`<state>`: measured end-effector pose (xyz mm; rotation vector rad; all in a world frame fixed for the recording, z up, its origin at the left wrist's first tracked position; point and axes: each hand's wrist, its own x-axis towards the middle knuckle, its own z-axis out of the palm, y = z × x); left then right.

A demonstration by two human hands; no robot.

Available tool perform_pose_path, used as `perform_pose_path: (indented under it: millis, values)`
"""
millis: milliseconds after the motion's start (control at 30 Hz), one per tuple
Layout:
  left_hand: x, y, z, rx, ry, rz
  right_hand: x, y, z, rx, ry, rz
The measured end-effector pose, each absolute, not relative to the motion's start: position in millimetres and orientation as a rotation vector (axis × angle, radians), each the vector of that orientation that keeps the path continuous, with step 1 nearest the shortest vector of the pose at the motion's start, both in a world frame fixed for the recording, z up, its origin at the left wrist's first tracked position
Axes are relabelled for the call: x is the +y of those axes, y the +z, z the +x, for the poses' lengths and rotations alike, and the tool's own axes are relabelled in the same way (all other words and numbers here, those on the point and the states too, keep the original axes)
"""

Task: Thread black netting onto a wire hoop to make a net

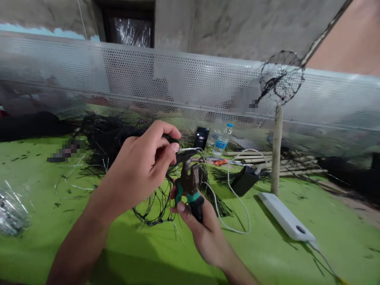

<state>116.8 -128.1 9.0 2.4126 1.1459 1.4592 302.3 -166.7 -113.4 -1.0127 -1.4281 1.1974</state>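
My left hand (pixel 142 166) is raised with thumb and forefinger pinched on a thin silvery wire (pixel 190 149) that runs off to the right. Below and to its right, my right hand (pixel 204 233) grips a pair of pliers (pixel 190 178) by its black and green handles. The plier jaws point up and away from me, spread apart, with nothing visible between them. Behind and under both hands lies a black knotted net (pixel 154 209) with a ring-like edge. Part of the net is hidden by my left hand and the pliers.
A green-covered table (pixel 118 257) carries black netting (pixel 102 132), a water bottle (pixel 222 140), a phone (pixel 201 137), a black box (pixel 246 180), a white power bank (pixel 286 215) and wooden sticks (pixel 287 170). An upright stick (pixel 277 150) rises before a perforated metal panel (pixel 184 79).
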Motion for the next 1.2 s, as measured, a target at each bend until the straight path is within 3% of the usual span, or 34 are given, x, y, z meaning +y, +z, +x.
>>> perform_pose_path:
  millis: [333,767,1200]
  values:
    - [-127,9,112,0.906,1.213,2.567,-165,-112,301,-1.39,1.183,-0.984]
    - [-142,7,120,1.176,1.267,2.741,-164,-110,297,-1.522,0.781,-1.121]
    - [-146,1,130,1.146,1.284,2.844,-165,-113,299,-1.495,0.736,-1.078]
